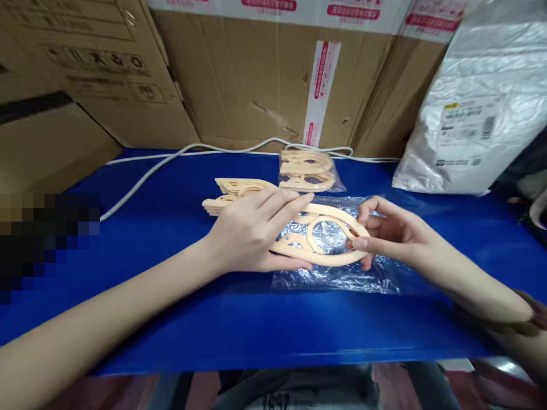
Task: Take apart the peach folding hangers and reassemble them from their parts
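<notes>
A beige folding hanger (333,260), folded into a long loop with a round hook inside, lies between my hands above a clear plastic bag (337,280). My left hand (256,230) is closed over its left part, thumb along the near edge and fingers across the top. At its rounded right end, my right hand (391,230) pinches it between thumb and fingers. Several more beige hangers (243,185) are stacked just behind my left hand, which partly hides them. Farther back, a clear bag of hangers (308,165) lies on the blue table (213,319).
A cardboard box (256,74) stands along the back, with another carton (98,68) at the left. A white cable (145,182) runs across the table's rear and left. The silvery mailing bag (474,108) leans at the back right.
</notes>
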`<state>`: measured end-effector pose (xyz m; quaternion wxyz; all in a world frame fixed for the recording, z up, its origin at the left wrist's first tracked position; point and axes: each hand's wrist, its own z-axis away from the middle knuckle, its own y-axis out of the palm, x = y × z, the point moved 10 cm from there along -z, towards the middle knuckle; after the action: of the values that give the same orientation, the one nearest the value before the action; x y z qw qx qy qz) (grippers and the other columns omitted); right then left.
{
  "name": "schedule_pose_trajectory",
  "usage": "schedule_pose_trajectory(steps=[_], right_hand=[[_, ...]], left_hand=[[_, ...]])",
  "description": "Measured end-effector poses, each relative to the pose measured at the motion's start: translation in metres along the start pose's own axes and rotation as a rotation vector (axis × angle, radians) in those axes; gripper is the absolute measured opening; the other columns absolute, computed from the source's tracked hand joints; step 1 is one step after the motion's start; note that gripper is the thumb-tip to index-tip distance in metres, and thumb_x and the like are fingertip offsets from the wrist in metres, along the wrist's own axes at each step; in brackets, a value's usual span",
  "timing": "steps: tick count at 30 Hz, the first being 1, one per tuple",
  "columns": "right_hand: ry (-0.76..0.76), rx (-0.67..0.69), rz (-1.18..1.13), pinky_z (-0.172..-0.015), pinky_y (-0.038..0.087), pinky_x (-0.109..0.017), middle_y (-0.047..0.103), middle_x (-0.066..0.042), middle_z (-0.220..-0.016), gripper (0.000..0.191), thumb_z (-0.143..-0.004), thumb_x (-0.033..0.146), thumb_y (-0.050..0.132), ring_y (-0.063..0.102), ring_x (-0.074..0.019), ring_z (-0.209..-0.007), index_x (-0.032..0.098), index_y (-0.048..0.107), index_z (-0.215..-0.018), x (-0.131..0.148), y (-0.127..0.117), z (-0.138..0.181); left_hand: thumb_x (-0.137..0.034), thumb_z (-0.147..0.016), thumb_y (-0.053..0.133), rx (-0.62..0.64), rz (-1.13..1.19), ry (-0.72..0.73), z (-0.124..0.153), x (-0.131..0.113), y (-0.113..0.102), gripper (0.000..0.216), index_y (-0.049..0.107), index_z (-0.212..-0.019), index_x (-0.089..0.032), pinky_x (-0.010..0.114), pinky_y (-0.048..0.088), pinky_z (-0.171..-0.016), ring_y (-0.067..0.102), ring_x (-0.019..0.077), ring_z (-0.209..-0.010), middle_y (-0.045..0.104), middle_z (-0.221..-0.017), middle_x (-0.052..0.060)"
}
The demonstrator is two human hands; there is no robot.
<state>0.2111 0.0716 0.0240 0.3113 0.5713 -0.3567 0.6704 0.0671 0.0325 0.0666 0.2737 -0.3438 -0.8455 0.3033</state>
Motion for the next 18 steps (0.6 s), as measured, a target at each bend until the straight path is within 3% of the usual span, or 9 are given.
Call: schedule_pose_trajectory(steps=[7, 10, 13, 15, 18], right_hand=[[-0.016, 0.018, 0.020, -0.053, 0.057, -0.021, 0.063, 0.004, -0.080, 0.032, -0.086, 0.026, 0.072, 0.062, -0.0080, -0.059, 0.024, 0.042, -0.097, 0.003, 0.001, 0.003], [-0.044, 0.000, 0.129, -0.050, 0.056, -0.024, 0.062, 0.004, -0.080, 0.031, -0.087, 0.032, 0.069, 0.060, -0.0095, -0.057, 0.024, 0.042, -0.100, 0.002, -0.002, 0.005], [-0.175, -0.129, 0.489, -0.058, 0.058, -0.029, 0.065, -0.002, -0.095, 0.030, -0.090, 0.037, 0.066, 0.065, -0.0147, -0.071, 0.025, 0.047, -0.110, 0.015, -0.007, 0.011], [-0.338, -0.204, 0.811, -0.074, 0.059, -0.035, 0.061, -0.009, -0.119, 0.048, -0.085, 0.043, 0.071, 0.066, -0.0232, -0.098, 0.025, 0.048, -0.124, 0.032, 0.000, 0.017], [-0.532, -0.177, 1.124, -0.094, 0.054, -0.043, 0.050, -0.014, -0.139, 0.069, -0.082, 0.047, 0.073, 0.054, -0.0303, -0.124, 0.025, 0.042, -0.140, 0.044, 0.023, 0.025]], left_hand=[[-0.078, -0.082, 0.050, 0.009, -0.002, -0.005, -0.001, -0.002, 0.001, 0.085, 0.057, -0.127, -0.006, 0.038, 0.052, -0.078, 0.066, 0.0294, -0.099, 0.068, -0.110, 0.017], [-0.077, -0.083, 0.050, 0.016, 0.002, -0.004, -0.001, -0.003, 0.002, 0.084, 0.056, -0.129, -0.006, 0.039, 0.052, -0.081, 0.065, 0.0300, -0.100, 0.068, -0.111, 0.017], [-0.072, -0.085, 0.053, 0.038, 0.003, -0.035, -0.002, -0.003, 0.005, 0.083, 0.055, -0.131, -0.004, 0.041, 0.050, -0.088, 0.064, 0.0309, -0.104, 0.067, -0.115, 0.018], [-0.071, -0.086, 0.053, 0.051, 0.009, -0.070, -0.003, -0.005, 0.006, 0.082, 0.054, -0.132, -0.003, 0.042, 0.048, -0.090, 0.063, 0.0315, -0.106, 0.066, -0.117, 0.019], [-0.070, -0.087, 0.051, 0.070, 0.034, -0.116, -0.003, -0.010, 0.007, 0.082, 0.054, -0.133, -0.003, 0.044, 0.047, -0.089, 0.062, 0.0326, -0.106, 0.066, -0.118, 0.019]])
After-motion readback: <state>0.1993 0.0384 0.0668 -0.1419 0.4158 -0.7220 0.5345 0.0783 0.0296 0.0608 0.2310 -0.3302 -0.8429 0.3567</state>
